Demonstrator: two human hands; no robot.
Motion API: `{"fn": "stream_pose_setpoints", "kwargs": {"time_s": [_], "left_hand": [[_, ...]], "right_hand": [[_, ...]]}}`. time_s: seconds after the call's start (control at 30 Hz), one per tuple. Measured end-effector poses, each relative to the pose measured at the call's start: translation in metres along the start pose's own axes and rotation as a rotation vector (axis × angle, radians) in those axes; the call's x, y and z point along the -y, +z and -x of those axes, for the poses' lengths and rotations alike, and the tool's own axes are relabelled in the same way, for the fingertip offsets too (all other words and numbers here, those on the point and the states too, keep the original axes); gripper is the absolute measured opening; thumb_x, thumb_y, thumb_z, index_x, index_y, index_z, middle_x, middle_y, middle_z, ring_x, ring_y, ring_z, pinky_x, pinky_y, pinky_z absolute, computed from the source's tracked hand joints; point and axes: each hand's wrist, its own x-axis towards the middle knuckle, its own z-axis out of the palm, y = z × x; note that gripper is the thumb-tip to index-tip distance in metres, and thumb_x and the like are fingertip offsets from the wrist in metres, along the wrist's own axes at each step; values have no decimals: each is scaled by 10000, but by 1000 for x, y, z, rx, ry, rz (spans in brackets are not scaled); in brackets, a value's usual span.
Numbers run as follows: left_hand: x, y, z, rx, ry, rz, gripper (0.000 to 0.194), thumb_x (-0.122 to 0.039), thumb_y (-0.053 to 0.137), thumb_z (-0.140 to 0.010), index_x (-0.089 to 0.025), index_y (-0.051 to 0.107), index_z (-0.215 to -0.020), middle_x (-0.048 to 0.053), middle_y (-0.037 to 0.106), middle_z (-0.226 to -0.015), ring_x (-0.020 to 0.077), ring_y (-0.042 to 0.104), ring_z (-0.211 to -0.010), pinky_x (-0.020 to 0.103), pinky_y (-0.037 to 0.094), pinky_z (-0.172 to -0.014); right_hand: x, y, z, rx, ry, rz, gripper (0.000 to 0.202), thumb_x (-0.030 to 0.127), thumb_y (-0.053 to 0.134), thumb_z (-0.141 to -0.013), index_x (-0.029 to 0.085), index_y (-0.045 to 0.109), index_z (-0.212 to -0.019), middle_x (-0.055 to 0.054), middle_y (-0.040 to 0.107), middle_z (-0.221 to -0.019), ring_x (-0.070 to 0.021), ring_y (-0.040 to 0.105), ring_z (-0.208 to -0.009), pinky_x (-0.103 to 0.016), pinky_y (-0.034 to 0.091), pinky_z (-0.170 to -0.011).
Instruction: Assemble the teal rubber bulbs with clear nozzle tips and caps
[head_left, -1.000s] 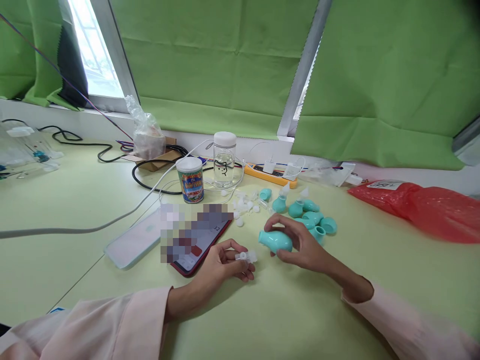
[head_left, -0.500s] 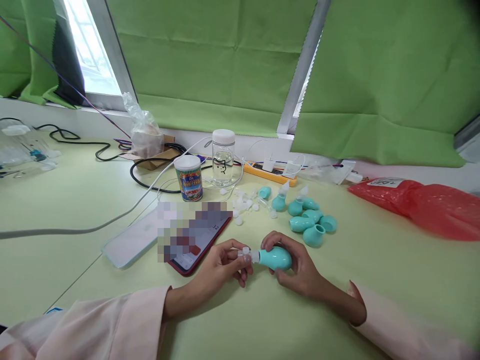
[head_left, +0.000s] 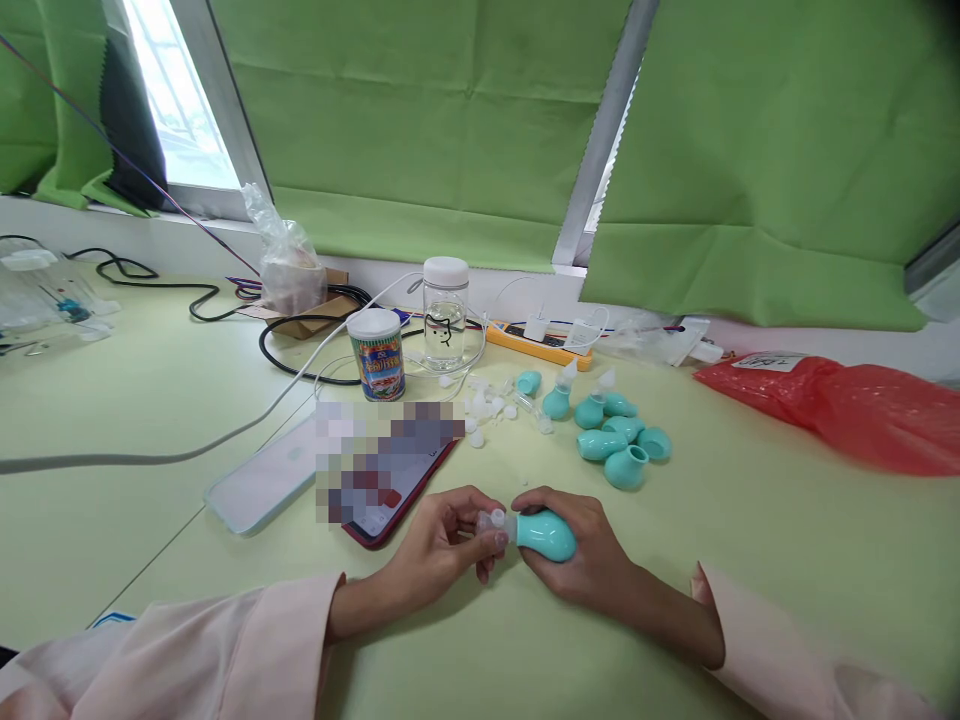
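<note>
Between my hands, a clear plastic nozzle piece (head_left: 497,519) meets the mouth of a turquoise rubber bulb (head_left: 547,536). My left hand (head_left: 450,540) pinches the nozzle between thumb and fingers, partly covering it. Wrapped around the bulb is my right hand (head_left: 589,545), with the thumb along the near side and fingers over the top. Beyond it lie several loose turquoise bulbs (head_left: 627,467). Two bulbs with clear tips (head_left: 557,400) stand upright farther back. Small white and clear plastic parts (head_left: 491,403) are scattered beside them.
A phone (head_left: 397,490) lies left of my hands, beside a pale phone case (head_left: 277,480). Behind stand a printed canister (head_left: 377,355) and a lidded clear bottle (head_left: 445,315). A yellow power strip (head_left: 536,345), a grey cable (head_left: 187,458) and a red plastic bag (head_left: 832,410) lie around.
My right hand has closed more fully around the bulb. The bulb has moved slightly down and left, and tilted a little. My left hand keeps its pinch on the nozzle.
</note>
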Motion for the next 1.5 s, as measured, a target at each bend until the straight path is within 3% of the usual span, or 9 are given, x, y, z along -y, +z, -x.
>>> {"fn": "stream_pose_setpoints", "kwargs": {"time_s": [0.2,0.43,0.57,0.67,0.8,0.9,1.0,1.17,1.5], "left_hand": [[2,0,5,14,68,-186,200,-312,582,-747,-138,560,-841,1,546,-619,102,501,-543,217,404,-527],[0,-2,10,-85,243,-475,181,-275,590,-742,-153,602,-875,57,633,-774,155,558,-693,241,430,-626],[-1,-4,5,-56,212,-303,211,-274,631,-704,-152,622,-875,65,641,-824,165,568,-716,249,450,-632],[-4,-5,0,-111,84,-121,247,-294,689,-639,-138,636,-823,49,626,-747,152,553,-654,242,443,-576],[-8,-6,-1,-292,85,-103,246,-313,727,-584,-143,673,-752,33,572,-689,148,515,-643,247,421,-571],[-9,-6,2,-335,259,-235,202,-330,693,-630,-179,693,-764,52,557,-813,185,507,-793,266,413,-689],[-6,-4,5,-244,256,-286,266,-381,545,-763,-195,646,-925,70,584,-913,194,511,-851,266,402,-725],[-6,-1,9,-28,112,-384,315,-401,370,-854,-178,547,-989,20,555,-711,143,486,-664,241,376,-637],[-14,1,14,-71,130,-418,171,-333,466,-815,-192,435,-908,20,461,-827,150,431,-772,248,356,-714]], "right_hand": [[11,-3,-7,147,326,-280,246,68,550,-545,183,585,-760,0,606,-699,-147,567,-667,-233,442,-590],[21,-1,-11,276,743,-659,225,157,607,-522,173,519,-728,75,477,-555,-33,365,-317,-165,303,-276],[23,-4,-11,320,662,-737,310,195,647,-539,181,488,-805,45,524,-667,-48,427,-383,-177,378,-315],[15,-11,-12,289,464,-717,363,301,622,-657,199,462,-967,-26,559,-871,-132,558,-658,-260,496,-536],[-6,-20,-19,84,233,-281,247,322,459,-811,204,494,-1025,-74,536,-1002,-184,514,-903,-334,444,-761],[-21,-21,-23,162,144,91,234,275,509,-779,206,548,-1000,-73,533,-945,-199,514,-870,-359,426,-769],[-28,-18,-22,258,104,252,224,228,502,-777,186,564,-988,-72,540,-908,-189,534,-814,-339,434,-733],[-31,-13,-21,245,86,287,121,145,441,-787,171,557,-809,-42,574,-777,-156,533,-679,-282,421,-602],[-27,-15,-25,114,78,76,108,129,484,-721,173,583,-714,-28,597,-668,-131,541,-581,-259,450,-540]]}}
